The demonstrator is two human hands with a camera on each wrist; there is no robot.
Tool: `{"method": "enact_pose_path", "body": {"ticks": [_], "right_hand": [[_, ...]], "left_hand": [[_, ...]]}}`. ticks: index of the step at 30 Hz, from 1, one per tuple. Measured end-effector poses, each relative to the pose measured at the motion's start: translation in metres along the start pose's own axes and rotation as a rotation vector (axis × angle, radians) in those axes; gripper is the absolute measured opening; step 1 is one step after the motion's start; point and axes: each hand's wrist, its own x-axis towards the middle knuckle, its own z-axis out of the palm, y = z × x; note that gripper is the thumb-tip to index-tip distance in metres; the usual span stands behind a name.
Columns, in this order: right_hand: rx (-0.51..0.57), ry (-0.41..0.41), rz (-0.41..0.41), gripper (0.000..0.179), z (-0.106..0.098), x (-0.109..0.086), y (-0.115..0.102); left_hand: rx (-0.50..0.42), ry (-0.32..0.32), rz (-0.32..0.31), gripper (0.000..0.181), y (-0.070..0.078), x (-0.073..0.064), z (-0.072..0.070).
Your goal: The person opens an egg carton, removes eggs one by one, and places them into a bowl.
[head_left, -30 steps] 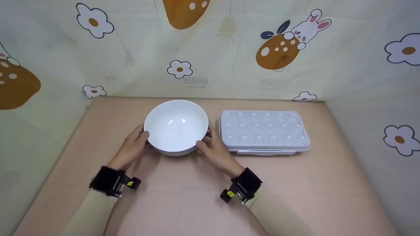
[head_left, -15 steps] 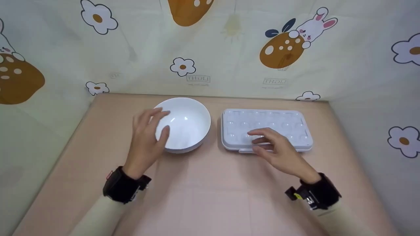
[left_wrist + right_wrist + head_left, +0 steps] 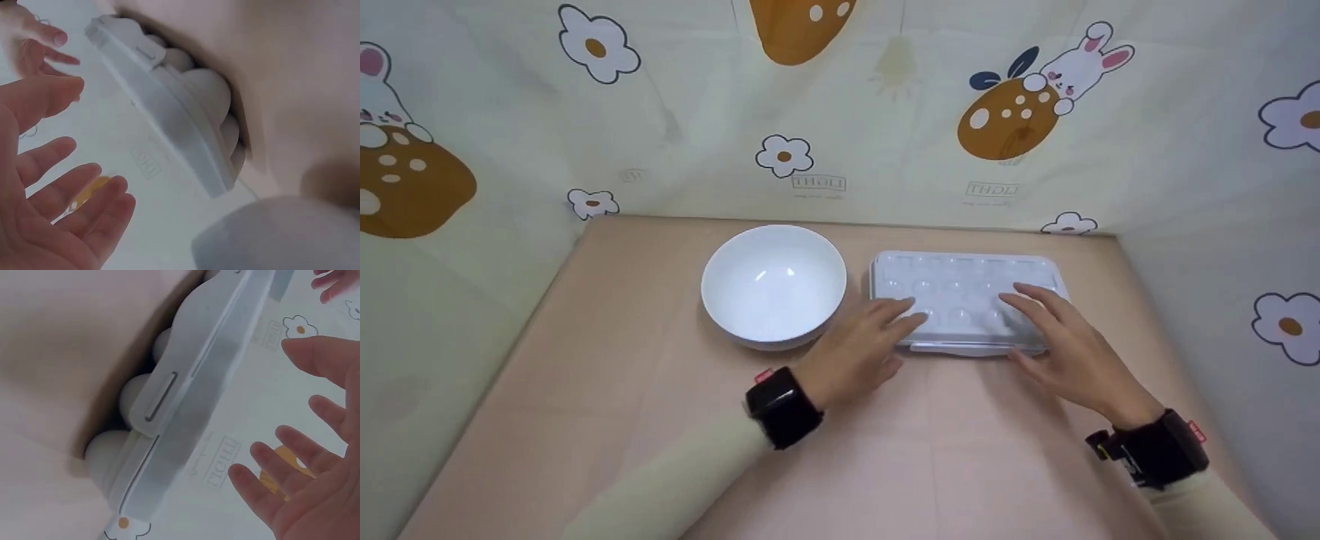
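Observation:
A white lidded egg box (image 3: pixel 960 300) lies on the table, its top marked with rows of round bumps. Over its near left corner is my left hand (image 3: pixel 855 352), fingers apart and holding nothing. My right hand (image 3: pixel 1080 360) is at the near right corner, thumb low by the front edge and fingers over the lid. In the left wrist view, the palm and spread fingers face the box (image 3: pixel 169 112) with a gap between. The right wrist view shows the front latch tab (image 3: pixel 157 402) lying against the box and rounded cups (image 3: pixel 107 455) beneath it.
A white round bowl (image 3: pixel 774 285) stands left of the egg box, just beyond my left wrist. The table (image 3: pixel 825 480) has a pinkish cloth, and a patterned curtain (image 3: pixel 697 90) rises behind and along both sides.
Both hands have let go of the bowl. The right hand went right to the egg box first; then the left hand crossed in front of the bowl to the box's left side.

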Motion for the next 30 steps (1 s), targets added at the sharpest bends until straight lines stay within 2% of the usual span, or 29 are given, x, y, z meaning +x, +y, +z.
{"method": "enact_pose_path", "body": {"ticks": [3, 6, 11, 15, 20, 30], "right_hand": [[-0.086, -0.011, -0.049, 0.092, 0.006, -0.005, 0.008], [-0.132, -0.034, -0.068, 0.096, 0.013, -0.008, 0.014], [-0.156, -0.106, -0.025, 0.095, 0.024, -0.009, 0.021], [-0.239, -0.142, -0.034, 0.091, 0.029, -0.009, 0.024], [-0.317, -0.118, -0.059, 0.084, 0.033, -0.009, 0.024], [-0.400, -0.076, -0.068, 0.071, 0.039, -0.009, 0.015]], "left_hand": [[0.037, -0.070, 0.017, 0.074, 0.002, 0.016, 0.017], [0.075, -0.104, 0.011, 0.081, 0.003, 0.027, 0.029], [0.206, -0.097, -0.007, 0.085, 0.006, 0.039, 0.045], [0.341, -0.048, 0.004, 0.073, 0.009, 0.045, 0.056], [0.481, 0.005, 0.027, 0.057, 0.013, 0.052, 0.062], [0.703, -0.014, -0.004, 0.047, 0.027, 0.054, 0.066]]}}
